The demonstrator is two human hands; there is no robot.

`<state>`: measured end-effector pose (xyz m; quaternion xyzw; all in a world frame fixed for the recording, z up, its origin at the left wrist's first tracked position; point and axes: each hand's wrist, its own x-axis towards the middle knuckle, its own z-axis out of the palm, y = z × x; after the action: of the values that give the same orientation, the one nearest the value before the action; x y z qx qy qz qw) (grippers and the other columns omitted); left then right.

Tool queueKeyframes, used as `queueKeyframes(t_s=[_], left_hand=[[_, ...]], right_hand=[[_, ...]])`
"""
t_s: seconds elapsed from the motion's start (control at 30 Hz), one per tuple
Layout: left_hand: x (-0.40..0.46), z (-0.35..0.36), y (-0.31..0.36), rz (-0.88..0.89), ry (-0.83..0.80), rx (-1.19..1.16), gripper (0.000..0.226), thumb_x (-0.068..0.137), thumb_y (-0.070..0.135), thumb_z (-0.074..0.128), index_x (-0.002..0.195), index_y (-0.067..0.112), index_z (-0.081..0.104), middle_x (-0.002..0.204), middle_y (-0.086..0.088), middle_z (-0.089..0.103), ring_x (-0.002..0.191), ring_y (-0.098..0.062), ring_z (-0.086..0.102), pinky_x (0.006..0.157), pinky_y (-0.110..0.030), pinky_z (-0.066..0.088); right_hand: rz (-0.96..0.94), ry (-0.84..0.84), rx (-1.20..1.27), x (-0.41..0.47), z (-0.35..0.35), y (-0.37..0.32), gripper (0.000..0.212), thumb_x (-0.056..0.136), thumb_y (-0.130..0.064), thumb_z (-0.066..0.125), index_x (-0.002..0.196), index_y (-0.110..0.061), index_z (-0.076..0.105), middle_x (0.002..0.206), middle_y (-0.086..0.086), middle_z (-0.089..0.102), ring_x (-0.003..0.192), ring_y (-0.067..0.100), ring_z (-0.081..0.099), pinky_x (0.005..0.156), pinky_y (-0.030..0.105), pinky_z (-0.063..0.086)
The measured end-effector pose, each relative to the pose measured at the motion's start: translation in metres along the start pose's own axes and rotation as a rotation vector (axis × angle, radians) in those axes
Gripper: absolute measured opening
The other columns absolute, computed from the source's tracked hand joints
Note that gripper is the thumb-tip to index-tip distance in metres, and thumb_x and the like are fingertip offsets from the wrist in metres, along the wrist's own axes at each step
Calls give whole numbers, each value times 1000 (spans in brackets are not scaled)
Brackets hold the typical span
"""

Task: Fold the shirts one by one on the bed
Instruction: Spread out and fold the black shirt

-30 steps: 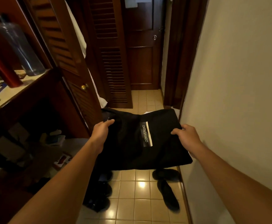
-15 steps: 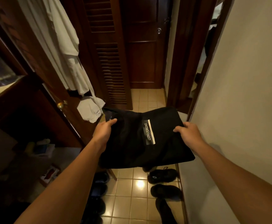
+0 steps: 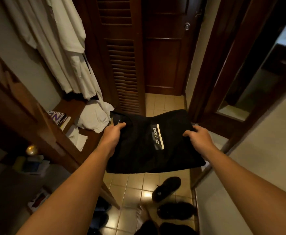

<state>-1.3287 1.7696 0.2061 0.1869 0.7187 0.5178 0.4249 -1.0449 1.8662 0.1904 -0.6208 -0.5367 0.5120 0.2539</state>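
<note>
The left hand (image 3: 112,135) grips the left edge of a folded black shirt (image 3: 147,146), thumb on top near the collar, fingers curled under the cloth and out of sight. The right hand (image 3: 199,137) holds the right edge the same way, thumb and knuckles on top, fingers wrapped below. Both arms reach straight forward, and the shirt lies flat between the hands, held in the air above the floor (image 3: 133,189), not resting on anything. It is a tidy rectangle; its collar end is on the left, and a pale stripe with the word CONVERGENCE runs across its top face near the middle.

Below the shirt the floor is tiled in tan squares. Several dark shoes (image 3: 166,187) lie on the tiles just under the near edge of the shirt, and a bare foot (image 3: 143,215) shows at the bottom of the view, beside them.

To the left stands an open wooden wardrobe (image 3: 37,116). A white robe (image 3: 67,53) hangs inside it, and crumpled white cloth (image 3: 94,118) sits on its shelf, close to the left hand. Magazines (image 3: 59,118) lie on the same shelf further left. A round brass knob (image 3: 31,150) shows on the wardrobe door.

Straight ahead is a louvred door (image 3: 121,65), with a panelled door (image 3: 166,56) beside it. A pale wall (image 3: 266,158) runs along the right, with a dark doorway beyond the right hand.
</note>
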Motion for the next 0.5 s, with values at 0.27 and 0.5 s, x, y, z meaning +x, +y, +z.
queueKeyframes(t_s=[0.27, 0.5], left_hand=[[118, 2, 59, -28, 88, -70, 9, 94, 23, 66, 101, 17, 69, 103, -8, 74, 95, -26, 69, 83, -35, 54], [185, -21, 93, -77, 199, -154, 24, 91, 29, 68, 111, 15, 69, 104, -9, 75, 95, -28, 72, 86, -39, 57]], right_hand=[[-87, -41, -65, 128, 54, -92, 27, 90, -17, 66, 117, -14, 64, 100, 2, 64, 92, 19, 61, 69, 32, 45], [-141, -145, -108, 209, 105, -159, 26, 91, -13, 65, 116, -9, 64, 96, 3, 64, 87, 18, 61, 63, 29, 43]])
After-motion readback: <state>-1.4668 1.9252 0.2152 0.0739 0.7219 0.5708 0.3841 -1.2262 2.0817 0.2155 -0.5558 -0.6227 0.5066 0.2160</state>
